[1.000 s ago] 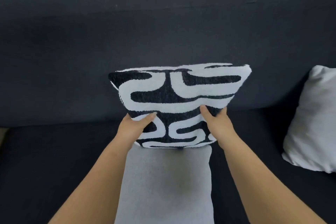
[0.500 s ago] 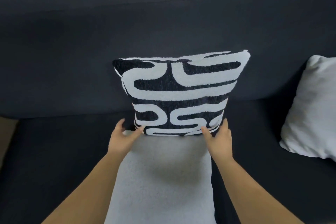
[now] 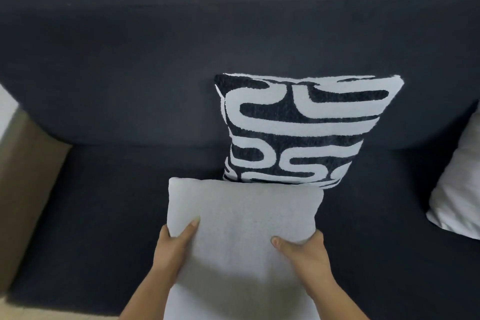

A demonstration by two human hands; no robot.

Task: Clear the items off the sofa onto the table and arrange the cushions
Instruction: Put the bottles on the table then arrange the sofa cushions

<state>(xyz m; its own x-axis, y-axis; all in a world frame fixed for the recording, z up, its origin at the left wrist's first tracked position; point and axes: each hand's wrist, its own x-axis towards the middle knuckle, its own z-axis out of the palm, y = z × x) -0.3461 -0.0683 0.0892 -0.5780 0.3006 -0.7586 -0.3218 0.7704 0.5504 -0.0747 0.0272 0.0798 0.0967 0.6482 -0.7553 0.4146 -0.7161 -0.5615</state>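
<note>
A black-and-white patterned cushion (image 3: 298, 130) stands upright against the backrest of the dark sofa (image 3: 130, 73), untouched by either hand. In front of it lies a plain grey cushion (image 3: 241, 215) on the seat, its far edge covering the patterned cushion's bottom edge. My left hand (image 3: 174, 244) grips the grey cushion's left side, thumb on top. My right hand (image 3: 304, 252) grips its right side, thumb on top too. The cushion's near part runs out of view at the bottom.
Another light grey cushion (image 3: 457, 184) leans at the right end of the sofa, partly cut off. The sofa's left end meets a brown surface (image 3: 23, 171). Dark seat fabric lies bare to the left and right of the grey cushion.
Both hands let go of the patterned cushion, which now rests against the backrest. They moved down and took hold of the grey cushion's sides. The view shifted left.
</note>
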